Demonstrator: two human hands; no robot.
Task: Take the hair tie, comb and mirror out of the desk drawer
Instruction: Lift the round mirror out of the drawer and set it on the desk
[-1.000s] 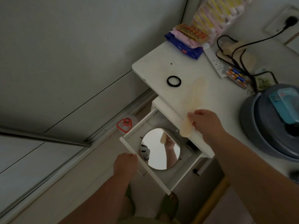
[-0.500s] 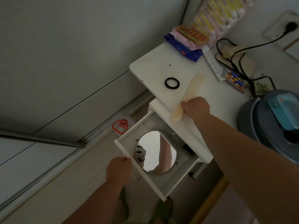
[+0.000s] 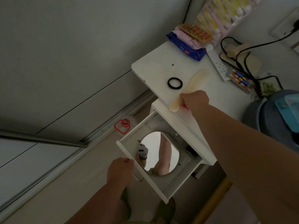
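head view, dim light.
tabletop (image 3: 155,65): white, seen from above, corner toward the wall.
hair tie (image 3: 175,83): black ring, lying flat on the tabletop near its front edge, just beside the comb.
comb (image 3: 194,83): pale cream, long; toothed end over the tabletop, handle end reaching past the front edge above the drawer.
right hand (image 3: 195,101): fingers clenched around the comb's handle.
drawer (image 3: 142,173): white, pulled open below the tabletop.
mirror (image 3: 158,153): round, lying flat on the drawer floor, reflecting an arm and a head-worn device.
left hand (image 3: 120,171): fingers curled over the drawer's front panel, gripping its top edge.
snack packets (image 3: 189,41): blue, pink and patterned, stacked at the far end of the tabletop.
power strip (image 3: 217,63): white, with black cables beside it.
batteries (image 3: 239,80): in a pack, near the cables.
grey-blue container (image 3: 265,120): at the right edge.
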